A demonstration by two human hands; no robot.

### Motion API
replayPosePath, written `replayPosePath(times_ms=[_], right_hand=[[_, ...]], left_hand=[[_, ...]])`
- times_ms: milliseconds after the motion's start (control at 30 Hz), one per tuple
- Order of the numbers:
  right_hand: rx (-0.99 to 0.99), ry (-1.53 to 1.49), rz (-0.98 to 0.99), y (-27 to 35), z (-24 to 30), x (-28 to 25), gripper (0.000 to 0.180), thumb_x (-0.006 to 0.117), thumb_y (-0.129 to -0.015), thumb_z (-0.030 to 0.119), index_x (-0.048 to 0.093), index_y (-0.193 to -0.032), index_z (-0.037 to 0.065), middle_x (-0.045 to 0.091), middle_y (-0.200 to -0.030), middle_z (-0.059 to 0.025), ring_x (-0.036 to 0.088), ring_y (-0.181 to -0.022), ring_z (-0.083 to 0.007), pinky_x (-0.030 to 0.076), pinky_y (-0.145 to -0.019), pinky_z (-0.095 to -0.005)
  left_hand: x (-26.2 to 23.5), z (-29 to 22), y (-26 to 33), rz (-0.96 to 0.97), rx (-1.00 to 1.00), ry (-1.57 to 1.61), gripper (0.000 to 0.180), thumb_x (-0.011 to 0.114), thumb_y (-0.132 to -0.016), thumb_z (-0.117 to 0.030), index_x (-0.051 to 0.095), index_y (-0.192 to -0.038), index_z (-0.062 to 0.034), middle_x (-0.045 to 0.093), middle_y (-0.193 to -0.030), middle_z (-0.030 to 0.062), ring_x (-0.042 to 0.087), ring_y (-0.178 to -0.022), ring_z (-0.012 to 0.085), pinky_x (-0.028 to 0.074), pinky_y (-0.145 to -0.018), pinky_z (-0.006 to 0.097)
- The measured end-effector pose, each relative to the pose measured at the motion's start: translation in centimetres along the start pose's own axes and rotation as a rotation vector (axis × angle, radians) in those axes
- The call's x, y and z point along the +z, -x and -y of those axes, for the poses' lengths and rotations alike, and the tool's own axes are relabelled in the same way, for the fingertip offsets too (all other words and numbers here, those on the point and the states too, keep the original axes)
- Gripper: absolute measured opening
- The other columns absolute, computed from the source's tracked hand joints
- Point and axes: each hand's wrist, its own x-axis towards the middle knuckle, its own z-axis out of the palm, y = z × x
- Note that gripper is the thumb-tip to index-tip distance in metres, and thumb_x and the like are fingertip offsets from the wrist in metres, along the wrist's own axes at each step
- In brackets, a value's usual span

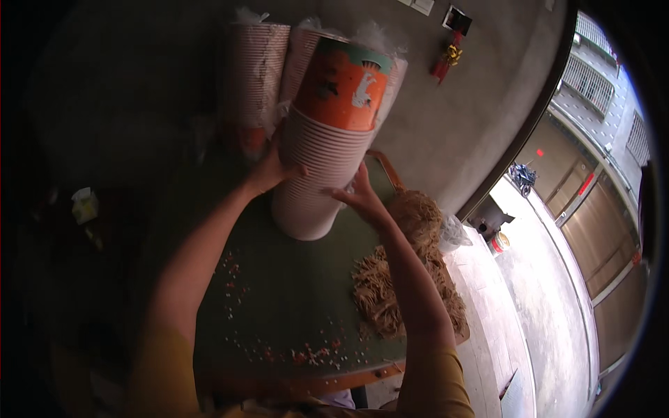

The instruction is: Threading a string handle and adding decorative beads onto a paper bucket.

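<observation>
A tall stack of nested paper buckets stands between my hands, tilted, with an orange and green printed bucket at its top end and pale ridged rims below. My left hand is wrapped round its left side, thumb across the front. My right hand presses its lower right side, fingers partly behind it. The rounded white lower end hangs over or rests on the dark green table; which of the two I cannot tell. More bucket stacks in clear plastic wrap stand behind, near the wall.
Small red and white bits lie scattered near the table's front edge. A heap of brown stringy strands covers the right side, beside a clear plastic bag. A yellow and white packet sits at left. A doorway opens onto a street.
</observation>
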Motion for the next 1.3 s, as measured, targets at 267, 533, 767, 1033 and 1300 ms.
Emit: replayPosePath(times_ms=[267,533,767,1033,1300], right_hand=[[-0.182,-0.148,0.033,-7.2,-1.8,2.5,0.114,0.085,-0.069,0.039,0.01,-0.147,0.005,0.03,-0.147,-0.0135,0.031,-0.136,-0.0261,0.026,-0.112,-0.0394],[-0.124,-0.104,-0.009,-8.2,-0.3,1.4,0.105,0.078,-0.075,0.049,0.017,-0.144,-0.001,0.035,-0.143,-0.0162,0.035,-0.133,-0.0264,0.028,-0.111,-0.0382],[-0.191,-0.136,-0.013,-9.4,2.3,0.7,0.1,0.08,-0.074,0.034,0.018,-0.142,-0.005,0.042,-0.137,-0.0206,0.045,-0.126,-0.0283,0.036,-0.107,-0.0393],[-0.361,0.002,-0.009,-12.4,11.3,-1.5,0.091,0.073,-0.081,0.044,0.022,-0.14,-0.002,0.051,-0.124,-0.0153,0.052,-0.114,-0.0228,0.047,-0.092,-0.0347],[-0.393,0.186,-0.093,-5.3,18.9,-7.1,0.088,0.07,-0.081,0.05,0.03,-0.141,0.0,0.046,-0.135,-0.0131,0.045,-0.124,-0.0221,0.033,-0.107,-0.0373]], left_hand=[[-3.1,4.6,-3.7,0.002,0.124,-0.175,0.128,0.08,-0.067,-0.056,-0.002,-0.151,-0.0031,0.01,-0.156,0.0189,0.011,-0.145,0.031,0.016,-0.118,0.044],[-3.0,3.6,-5.2,0.002,0.069,0.001,0.127,0.078,-0.067,-0.061,0.002,-0.15,-0.0016,0.01,-0.154,0.0206,0.009,-0.145,0.0332,0.015,-0.118,0.045],[-3.8,0.4,-6.6,0.013,0.078,-0.019,0.128,0.079,-0.068,-0.057,-0.003,-0.15,-0.0026,0.007,-0.154,0.0202,0.009,-0.144,0.033,0.015,-0.118,0.045],[-5.9,-7.3,-11.6,-0.043,0.262,-0.085,0.126,0.08,-0.071,-0.053,-0.004,-0.15,-0.0024,0.01,-0.154,0.0193,0.012,-0.144,0.0302,0.018,-0.118,0.042],[-1.0,-19.9,-10.5,0.067,0.342,0.198,0.128,0.079,-0.067,-0.058,-0.005,-0.148,-0.0057,0.021,-0.149,0.0178,0.027,-0.139,0.0306,0.03,-0.114,0.046]])
